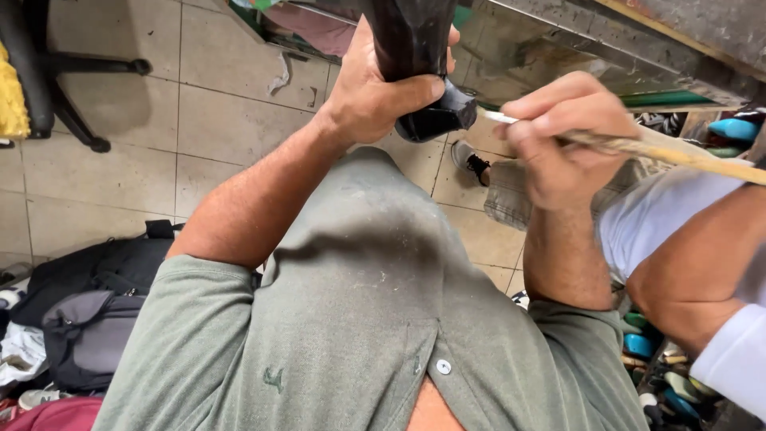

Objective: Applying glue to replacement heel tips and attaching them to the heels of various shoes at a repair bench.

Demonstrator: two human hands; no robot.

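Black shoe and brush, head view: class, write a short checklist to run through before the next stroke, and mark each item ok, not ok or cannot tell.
1. Left hand has a firm grip on the black shoe: ok.
2. Right hand holds the brush stick: ok.
3. Brush tip meets the shoe's lower end: ok.
4. Amount of glue or paint on the tip: cannot tell.
5. Neighbouring person's arm clear of the brush handle: not ok, it is close by.
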